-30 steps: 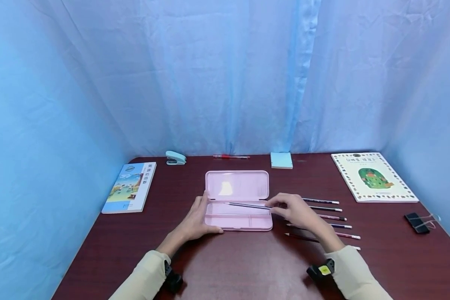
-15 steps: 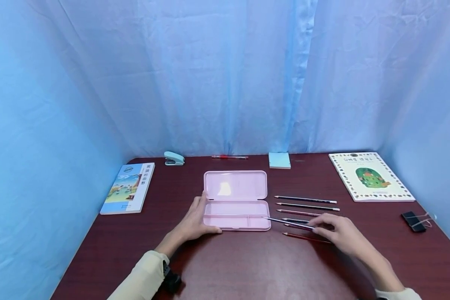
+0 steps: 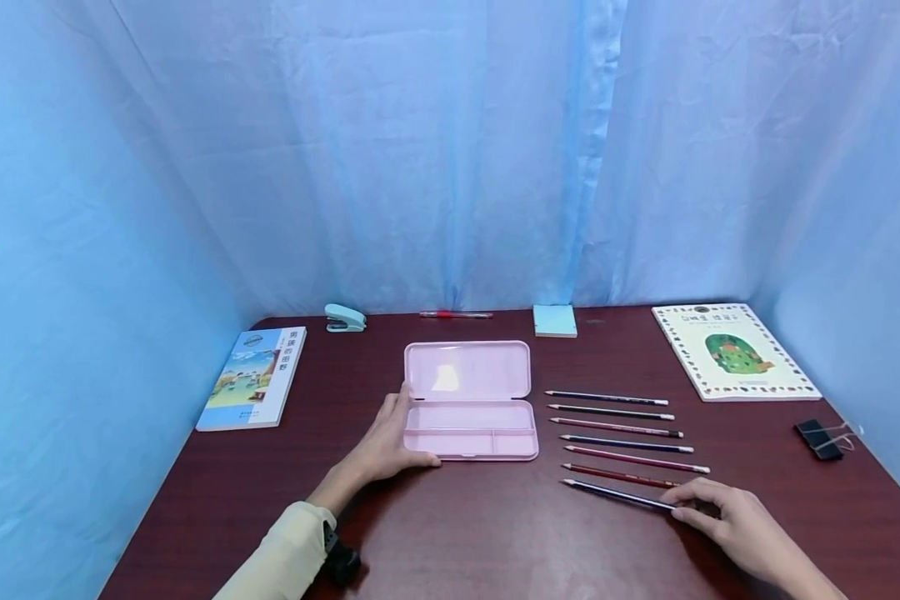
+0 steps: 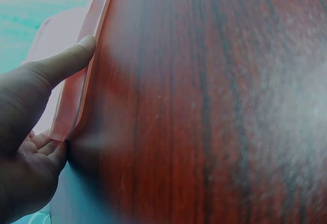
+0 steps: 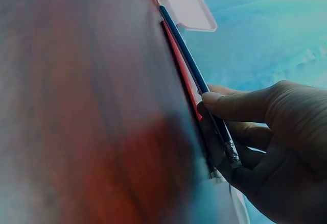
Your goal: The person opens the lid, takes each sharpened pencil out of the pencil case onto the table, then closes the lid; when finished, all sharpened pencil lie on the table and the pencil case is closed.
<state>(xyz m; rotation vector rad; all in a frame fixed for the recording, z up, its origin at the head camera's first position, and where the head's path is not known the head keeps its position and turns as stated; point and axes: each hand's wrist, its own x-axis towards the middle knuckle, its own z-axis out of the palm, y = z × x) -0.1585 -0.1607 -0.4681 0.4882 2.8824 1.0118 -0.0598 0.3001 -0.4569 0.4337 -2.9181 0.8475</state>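
Observation:
A pink pencil case lies with its lid raised, in the middle of the table. Nothing lies in its compartments. My left hand holds the case by its left end, thumb on the front edge and fingers along the left side. At the right, my right hand pinches a dark pencil near its eraser end, between thumb and fingers. In the right wrist view this pencil slants across, its metal band showing below the thumb. Several pencils lie in a row just beyond it, tips toward the case.
A stapler, a red pen and a sticky-note pad line the back edge. One book lies at the left, another at the right. A black binder clip sits near the right edge.
My right hand has carried the dark pencil out from over the case, right and toward me, to the near side of the pencil row. My left hand has stayed on the case.

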